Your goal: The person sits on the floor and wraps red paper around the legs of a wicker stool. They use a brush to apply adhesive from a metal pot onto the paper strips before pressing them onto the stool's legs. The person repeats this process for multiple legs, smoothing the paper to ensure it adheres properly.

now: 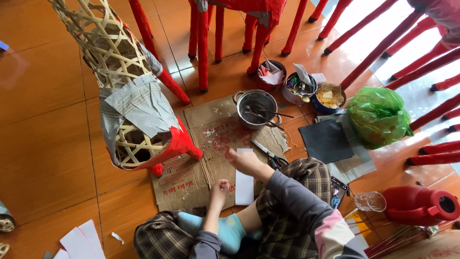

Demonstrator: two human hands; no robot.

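A white paper strip (244, 184) lies on the brown cardboard sheet (191, 177) in front of my crossed legs. My right hand (245, 162) presses on the strip's top end, fingers bent. My left hand (219, 188) rests curled at the strip's left edge, just touching or beside it. Black-handled scissors (269, 154) lie on the cardboard right of my right hand. To the left stands a woven bamboo animal frame (125, 96), partly covered with grey paper and red paper on its legs.
A metal pot (257, 108) with sticks, three small bowls (299, 86) of scraps, dark paper sheets (327, 140), a green plastic bag (378, 116), a red jug (419, 205), a glass (370, 201) and a phone (338, 191) lie right. Red-wrapped legs (203, 48) stand behind. White strips (81, 242) lie bottom left.
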